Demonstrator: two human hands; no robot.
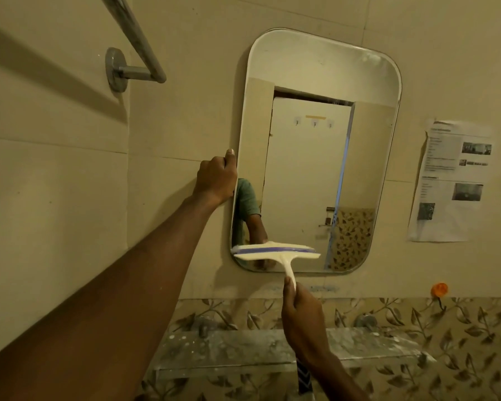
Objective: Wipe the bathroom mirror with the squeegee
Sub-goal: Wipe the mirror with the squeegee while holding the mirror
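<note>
A rounded rectangular mirror (315, 157) hangs on the beige tiled wall. My left hand (216, 176) grips its left edge at mid-height, fingers curled around the rim. My right hand (301, 316) holds the handle of a white squeegee (275, 253) with a purple blade strip. The squeegee head lies horizontal against the lower left part of the glass, close to the bottom edge. The mirror reflects a white door, my arm and a green sleeve.
A grey towel bar (133, 53) juts from the wall at upper left. Printed paper sheets (451, 180) hang right of the mirror, with an orange hook (439, 289) below them. A dusty glass shelf (243, 354) sits under the mirror against leaf-patterned tiles.
</note>
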